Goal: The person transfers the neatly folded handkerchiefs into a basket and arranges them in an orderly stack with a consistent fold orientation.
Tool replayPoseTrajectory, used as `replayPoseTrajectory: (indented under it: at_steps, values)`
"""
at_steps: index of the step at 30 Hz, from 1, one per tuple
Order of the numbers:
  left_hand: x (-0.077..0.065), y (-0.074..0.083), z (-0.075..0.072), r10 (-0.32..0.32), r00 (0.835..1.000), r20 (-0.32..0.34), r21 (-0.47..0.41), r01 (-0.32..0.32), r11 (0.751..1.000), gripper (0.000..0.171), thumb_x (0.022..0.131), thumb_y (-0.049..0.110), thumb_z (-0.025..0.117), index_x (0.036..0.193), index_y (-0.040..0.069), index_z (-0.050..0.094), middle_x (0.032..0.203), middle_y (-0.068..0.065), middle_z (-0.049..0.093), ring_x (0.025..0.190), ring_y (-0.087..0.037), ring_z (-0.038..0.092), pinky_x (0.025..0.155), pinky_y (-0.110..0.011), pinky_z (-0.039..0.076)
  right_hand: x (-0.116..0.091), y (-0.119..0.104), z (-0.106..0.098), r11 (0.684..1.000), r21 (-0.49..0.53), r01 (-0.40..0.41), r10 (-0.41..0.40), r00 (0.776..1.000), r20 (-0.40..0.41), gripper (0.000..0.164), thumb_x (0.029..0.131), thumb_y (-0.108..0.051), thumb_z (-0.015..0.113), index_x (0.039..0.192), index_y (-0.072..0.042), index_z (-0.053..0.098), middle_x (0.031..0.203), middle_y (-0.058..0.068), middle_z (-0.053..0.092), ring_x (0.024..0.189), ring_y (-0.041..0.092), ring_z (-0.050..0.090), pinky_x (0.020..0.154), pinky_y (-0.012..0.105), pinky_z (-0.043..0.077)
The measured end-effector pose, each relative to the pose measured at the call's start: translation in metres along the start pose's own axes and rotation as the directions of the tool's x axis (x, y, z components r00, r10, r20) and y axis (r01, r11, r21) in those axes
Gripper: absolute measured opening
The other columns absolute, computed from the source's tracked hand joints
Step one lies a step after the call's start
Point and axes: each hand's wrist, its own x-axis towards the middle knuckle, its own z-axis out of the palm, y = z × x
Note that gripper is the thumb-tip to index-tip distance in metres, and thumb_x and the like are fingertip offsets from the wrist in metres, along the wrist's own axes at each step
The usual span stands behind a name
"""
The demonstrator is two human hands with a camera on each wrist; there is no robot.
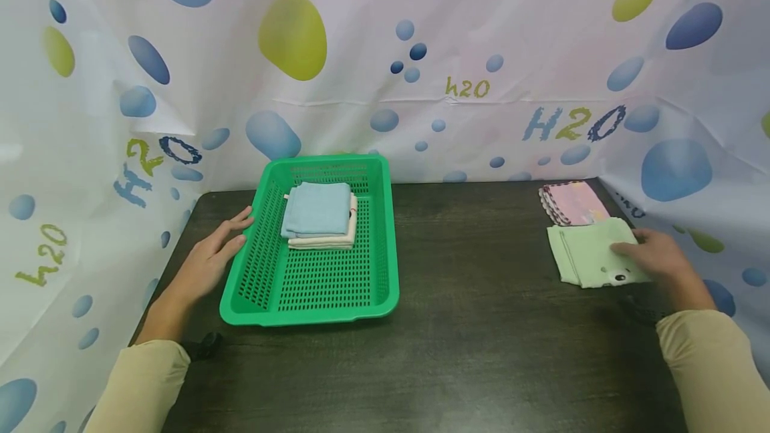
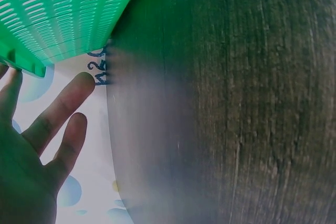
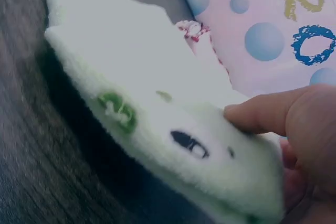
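My right hand [image 1: 658,259] pinches the right edge of a folded light green towel [image 1: 592,256], thumb on top and fingers beneath. A dark embroidered eye shows on the towel in the right wrist view, where its near edge casts a shadow on the table. Just behind it lies a folded pink towel [image 1: 577,202] with a dark-and-white trim, partly covered by the green one. At the left, my left hand [image 1: 207,262] has its fingers spread, fingertips at the left rim of a green plastic basket [image 1: 391,252]. Inside the basket, a folded blue towel [image 1: 319,209] rests on a cream towel [image 1: 325,242].
The dark wooden table [image 1: 469,326] runs between the basket and the towels on the right. A white sheet [image 1: 361,32] with blue and yellow-green spots hangs along the back and both sides.
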Motion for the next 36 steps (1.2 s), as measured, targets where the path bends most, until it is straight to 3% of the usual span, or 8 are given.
replayPoseTrajectory:
  at_steps: [7,14,17,21,23,25,28,36]
  values:
    - [0.000,0.000,-0.001,-0.004,1.000,-0.003,0.007,0.004,1.000,0.048,0.111,0.036,0.042,0.157,0.025,0.040,0.171,0.005,0.025,0.154,-0.049,0.025,0.109,-0.079,0.025,-0.006,-0.008,0.002,0.993,0.114,-0.034,0.035,0.999,-0.013,0.086,0.105,-0.046,0.047,0.151,0.021,0.021,0.140,0.046,0.036,0.095,0.037,0.060,0.063,0.030,0.050]
    - [0.000,0.000,-0.001,0.006,1.000,-0.002,0.001,-0.006,1.000,0.048,0.111,0.035,0.042,0.158,0.025,0.039,0.171,0.004,0.025,0.154,-0.049,0.025,0.110,-0.079,0.025,-0.008,-0.019,-0.002,0.977,0.202,-0.072,0.067,0.997,0.035,0.096,0.103,-0.058,0.044,0.159,0.010,0.004,0.159,0.046,0.007,0.135,0.065,0.029,0.095,0.068,0.044]
    - [0.000,0.001,-0.001,0.005,1.000,-0.001,-0.001,-0.005,1.000,0.048,0.111,0.035,0.041,0.158,0.025,0.038,0.171,0.004,0.025,0.154,-0.049,0.025,0.109,-0.079,0.025,-0.007,-0.025,-0.003,0.966,0.244,-0.083,0.077,0.996,0.033,0.100,0.101,-0.060,0.046,0.160,0.007,0.001,0.161,0.044,0.004,0.139,0.063,0.028,0.095,0.065,0.045]
    - [0.000,0.000,-0.001,0.001,1.000,-0.002,0.003,-0.001,1.000,0.048,0.111,0.036,0.041,0.158,0.026,0.038,0.171,0.004,0.025,0.153,-0.049,0.025,0.109,-0.079,0.025,-0.005,-0.035,-0.003,0.948,0.312,-0.064,0.062,0.998,0.016,0.102,0.100,-0.061,0.050,0.161,0.006,0.003,0.154,0.039,0.031,0.112,0.030,0.063,0.080,0.039,0.056]
    - [0.000,-0.001,-0.001,0.001,1.000,-0.002,0.004,-0.001,1.000,0.048,0.111,0.036,0.041,0.158,0.026,0.038,0.171,0.005,0.024,0.153,-0.049,0.025,0.109,-0.080,0.025,-0.004,-0.041,-0.004,0.930,0.365,-0.053,0.051,0.999,0.015,0.102,0.099,-0.059,0.053,0.161,0.005,0.003,0.132,0.021,0.057,0.091,0.011,0.068,0.072,0.031,0.059]
    - [0.000,-0.001,0.000,0.003,1.000,-0.002,0.001,-0.003,1.000,0.048,0.111,0.035,0.041,0.158,0.026,0.038,0.171,0.005,0.024,0.154,-0.049,0.025,0.109,-0.080,0.024,-0.004,-0.046,-0.005,0.909,0.415,-0.043,0.039,0.999,0.016,0.102,0.099,-0.057,0.055,0.162,0.004,0.002,0.106,-0.006,0.064,0.076,-0.003,0.063,0.068,0.026,0.059]
    - [0.000,-0.001,0.000,0.003,1.000,-0.003,-0.003,-0.003,1.000,0.049,0.111,0.035,0.041,0.159,0.025,0.037,0.171,0.004,0.024,0.154,-0.050,0.024,0.109,-0.080,0.024,-0.003,-0.053,-0.007,0.887,0.460,-0.047,0.038,0.999,0.030,0.102,0.099,-0.055,0.057,0.163,0.000,-0.001,0.084,-0.028,0.056,0.073,-0.004,0.064,0.067,0.025,0.059]
    - [0.001,-0.001,0.001,-0.003,1.000,0.001,-0.007,0.003,1.000,0.049,0.111,0.035,0.041,0.159,0.025,0.037,0.171,0.002,0.024,0.154,-0.050,0.024,0.110,-0.080,0.023,-0.002,-0.070,-0.007,0.815,0.574,-0.078,0.060,0.997,0.051,0.099,0.099,-0.048,0.062,0.164,-0.004,0.002,0.079,-0.027,0.063,0.071,-0.002,0.067,0.065,0.023,0.059]
